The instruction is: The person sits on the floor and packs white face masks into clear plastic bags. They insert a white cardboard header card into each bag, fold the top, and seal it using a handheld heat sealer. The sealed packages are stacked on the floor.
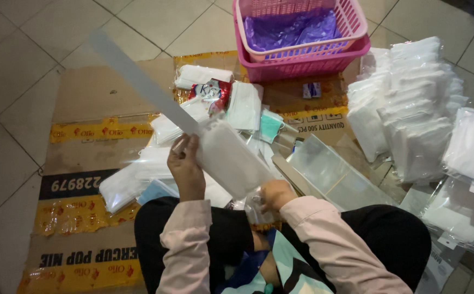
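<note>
In the head view, the left hand [185, 166] sits at the centre of the frame, its fingers closed around the upper end of a clear bag of white masks [231, 158] and the lower end of a long flat strip [139, 81] that slants toward the upper left. The right hand [276, 194], just below and to the right, pinches the bag's lower end. Flattened cardboard [84, 163] covers the tiled floor [8, 65]. A pink basket [302, 38] stands at the top, and stacked mask packs [411, 103] fill the right side.
</note>
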